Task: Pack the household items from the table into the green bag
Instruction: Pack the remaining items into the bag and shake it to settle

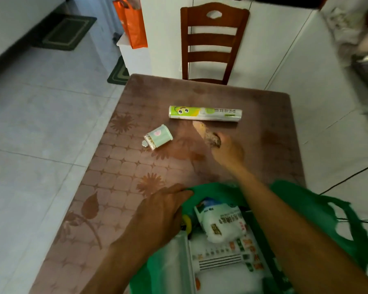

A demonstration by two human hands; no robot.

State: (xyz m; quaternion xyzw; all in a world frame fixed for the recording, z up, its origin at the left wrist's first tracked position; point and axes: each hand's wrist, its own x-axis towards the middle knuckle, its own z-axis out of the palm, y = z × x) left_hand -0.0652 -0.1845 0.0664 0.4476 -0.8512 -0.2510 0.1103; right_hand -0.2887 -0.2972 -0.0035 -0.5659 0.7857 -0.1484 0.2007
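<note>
The green bag (306, 209) stands open at the table's near edge. My left hand (159, 217) grips its left rim. Inside it lie a white packet (219, 223) and a flat printed pack (221, 262). On the brown table (119, 187) a green-and-white wrap roll (205, 113) lies crosswise at the far middle. A pale green box of sticks (158, 136) lies on its side to the left, lid open. My right hand (223, 147), blurred, stretches over the table just short of the roll. One finger points at the roll, the others curl loosely, and the hand holds nothing.
A wooden chair (212, 43) stands at the table's far edge. An orange bag (132, 24) hangs over a white stand at the back left. Tiled floor runs along the left side, and a black cable (348, 177) crosses the floor on the right.
</note>
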